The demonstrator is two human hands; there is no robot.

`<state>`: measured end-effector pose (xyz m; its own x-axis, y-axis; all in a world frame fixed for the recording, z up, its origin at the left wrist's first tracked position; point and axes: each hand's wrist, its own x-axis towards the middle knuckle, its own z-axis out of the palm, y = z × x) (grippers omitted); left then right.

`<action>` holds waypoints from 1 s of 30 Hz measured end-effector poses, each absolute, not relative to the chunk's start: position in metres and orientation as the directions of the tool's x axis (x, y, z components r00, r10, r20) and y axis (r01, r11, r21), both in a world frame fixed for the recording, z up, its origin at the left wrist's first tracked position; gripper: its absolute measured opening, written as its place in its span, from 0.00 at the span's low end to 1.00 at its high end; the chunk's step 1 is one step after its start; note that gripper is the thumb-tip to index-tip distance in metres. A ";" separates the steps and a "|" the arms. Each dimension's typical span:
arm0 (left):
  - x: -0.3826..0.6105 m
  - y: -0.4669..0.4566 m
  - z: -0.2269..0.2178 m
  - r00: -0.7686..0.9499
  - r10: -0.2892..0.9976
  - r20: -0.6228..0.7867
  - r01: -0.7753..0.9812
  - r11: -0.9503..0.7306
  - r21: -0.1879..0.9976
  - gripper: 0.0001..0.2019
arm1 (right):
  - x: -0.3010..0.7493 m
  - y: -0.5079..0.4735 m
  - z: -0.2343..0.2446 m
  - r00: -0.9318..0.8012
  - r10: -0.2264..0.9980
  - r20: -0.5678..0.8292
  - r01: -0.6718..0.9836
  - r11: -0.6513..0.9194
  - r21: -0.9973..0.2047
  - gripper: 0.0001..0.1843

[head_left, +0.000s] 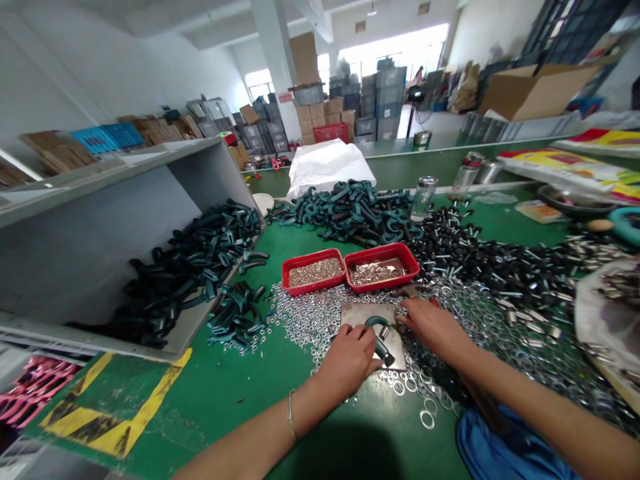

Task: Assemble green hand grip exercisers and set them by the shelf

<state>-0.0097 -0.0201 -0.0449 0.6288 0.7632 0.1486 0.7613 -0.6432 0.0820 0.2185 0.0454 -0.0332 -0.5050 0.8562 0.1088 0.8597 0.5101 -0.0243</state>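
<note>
My left hand is closed round a dark teal hook-shaped plastic part, holding it on a small metal plate on the green table. My right hand rests just right of that part, fingers curled together at its top end; what they pinch is too small to make out. Around the plate lies a spread of silver washers. Two red trays of small metal pieces stand just beyond the plate.
A pile of teal hooks lies behind the trays, more in the grey bin at left. Black-headed bolts cover the right side. Blue cloth lies near my right forearm. A white bag, cans and cartons stand further back.
</note>
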 end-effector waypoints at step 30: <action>-0.016 -0.024 -0.028 0.334 0.928 0.163 0.660 -0.354 0.663 0.32 | 0.327 0.042 -0.026 0.022 0.979 -0.205 0.522 -0.185 -0.832 0.23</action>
<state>-0.0156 -0.0241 -0.0278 0.3344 0.9282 0.1630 0.6597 -0.3541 0.6629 0.3268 0.0417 -0.0260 0.0215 0.9786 -0.2046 0.5224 -0.1855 -0.8323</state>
